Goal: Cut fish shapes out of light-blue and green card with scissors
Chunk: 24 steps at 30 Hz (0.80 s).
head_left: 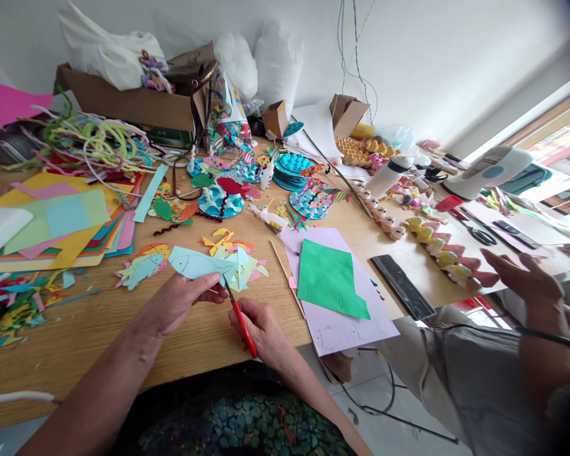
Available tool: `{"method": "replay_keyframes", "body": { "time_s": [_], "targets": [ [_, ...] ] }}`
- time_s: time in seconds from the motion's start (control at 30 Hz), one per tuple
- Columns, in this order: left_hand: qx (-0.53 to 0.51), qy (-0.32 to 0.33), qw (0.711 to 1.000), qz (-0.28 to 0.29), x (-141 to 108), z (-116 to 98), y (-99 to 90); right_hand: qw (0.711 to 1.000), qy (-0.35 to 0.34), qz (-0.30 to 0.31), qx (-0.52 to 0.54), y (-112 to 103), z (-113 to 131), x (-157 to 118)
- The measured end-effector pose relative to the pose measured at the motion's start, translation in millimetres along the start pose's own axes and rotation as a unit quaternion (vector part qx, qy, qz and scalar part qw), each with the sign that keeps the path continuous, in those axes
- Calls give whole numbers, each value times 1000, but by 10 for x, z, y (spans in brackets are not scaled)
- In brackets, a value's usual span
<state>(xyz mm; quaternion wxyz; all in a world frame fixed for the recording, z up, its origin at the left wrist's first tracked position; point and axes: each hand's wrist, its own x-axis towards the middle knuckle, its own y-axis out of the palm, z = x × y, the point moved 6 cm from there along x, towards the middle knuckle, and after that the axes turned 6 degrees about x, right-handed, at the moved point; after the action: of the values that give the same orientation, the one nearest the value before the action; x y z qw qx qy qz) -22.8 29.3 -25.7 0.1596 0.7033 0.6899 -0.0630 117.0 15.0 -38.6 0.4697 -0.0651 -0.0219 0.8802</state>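
Starting well left of the fingers: heap of multicoloured paper scraps (pixel 26 307), with a fanned stack of coloured sheets (pixel 76 218) behind it. Loose cut-out paper fish (pixel 145 267) lie just left of the held paper.

Left fingers (pixel 213 279): narrow, thumb on top, pinching the lower right edge of a pale blue paper piece with drawn fish outlines (pixel 192 263). It's up off the wood-look surface (pixel 99 361). Should be near weightless, bendy, easy to crease or tear; light pinch near the cut, clear of the blades. Left end is unsupported, may droop.

Right fingers (pixel 249 311): closed round the red handles of small metal scissors (pixel 241 326), blades at the paper's right end. Blade gap: can't tell. Stiff, light tool; hold by the handles.

Edges: front edge of the surface sits just below the right fingers, handles close to it. Pastel paper cut-outs (pixel 243 273) just behind the blades. Thin wooden stick (pixel 285 272) and green sheet (pixel 330 278) on lilac paper (pixel 380 326) to the right. Best room: bare patch below the left fingers.
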Motion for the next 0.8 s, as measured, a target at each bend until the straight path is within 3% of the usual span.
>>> {"method": "replay_keyframes", "body": {
  "time_s": [0.1, 0.23, 0.37, 0.53, 0.63, 0.7, 0.8],
  "targets": [
    [0, 13, 1000, -5, 1, -35, -49, 1000, 8, 12, -20, -37, 16, 7],
    [4, 59, 997, -55, 2, -202, -293, 991, -16, 49, -125, -151, 67, 15],
    [99, 109, 987, -58, -28, -427, -463, 975, -38, 90, -200, -278, 105, 0],
    [333, 151, 931, 10, -24, -547, -291, 959, -68, 138, -237, -329, 211, -29],
    [395, 172, 900, 68, -2, -531, -125, 956, -75, 153, -238, -324, 275, -25],
    [397, 157, 900, 89, 13, -500, -76, 959, -71, 152, -226, -320, 295, -12],
    [352, 117, 925, 80, 19, -466, -76, 973, -43, 144, -176, -308, 261, 14]
  ]
}}
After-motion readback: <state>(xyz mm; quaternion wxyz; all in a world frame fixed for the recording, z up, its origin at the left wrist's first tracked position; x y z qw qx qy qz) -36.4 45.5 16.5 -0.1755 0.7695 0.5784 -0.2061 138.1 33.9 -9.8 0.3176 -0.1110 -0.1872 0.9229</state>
